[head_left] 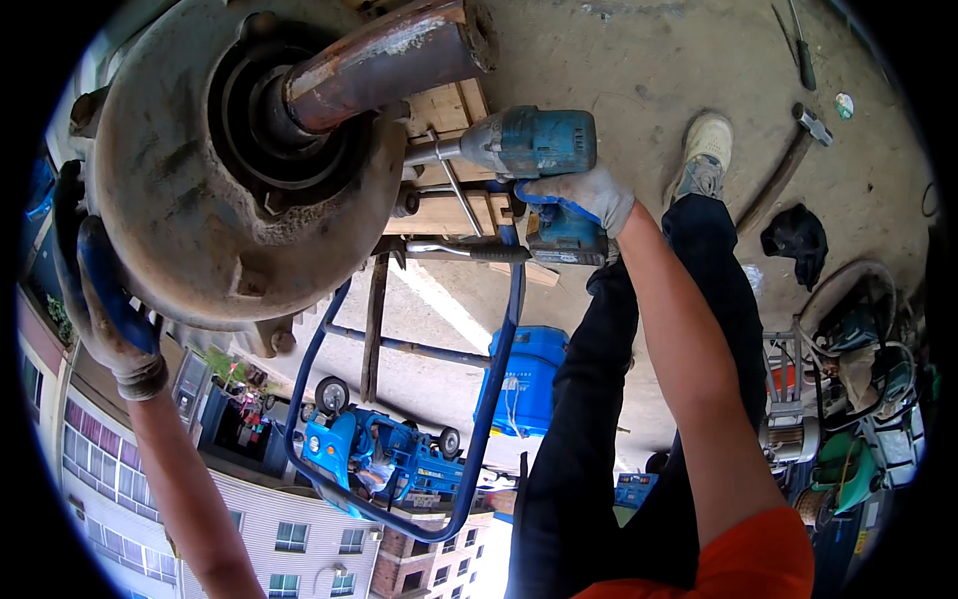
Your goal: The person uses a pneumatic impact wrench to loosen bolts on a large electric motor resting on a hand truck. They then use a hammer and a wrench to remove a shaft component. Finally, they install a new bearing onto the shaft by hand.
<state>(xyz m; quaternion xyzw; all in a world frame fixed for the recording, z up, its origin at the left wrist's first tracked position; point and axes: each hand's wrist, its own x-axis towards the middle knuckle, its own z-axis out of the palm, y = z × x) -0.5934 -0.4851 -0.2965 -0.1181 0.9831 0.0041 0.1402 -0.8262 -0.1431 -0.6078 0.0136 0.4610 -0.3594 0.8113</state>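
A big, worn metal housing (170,190) fills the upper left, with a thick rusty shaft (389,65) sticking out of its centre bore. My left hand (110,309), in a grey and blue work glove, lies along the housing's outer left side with its fingers stretched out. In my right hand (589,200), gloved the same way, is the handle of a teal cordless impact wrench (544,140). The wrench's nose and socket point left at the housing's edge, where a bolt would be hidden from view. Its battery (564,240) hangs below my fist.
Wooden blocks (439,215) and a metal bar wrench (457,185) lie beside the housing, above a blue tubular frame (509,329). On the floor at right are a hammer (788,160), a screwdriver (803,60) and a black cloth-like item (795,240). A blue three-wheeled vehicle (389,454) stands beyond.
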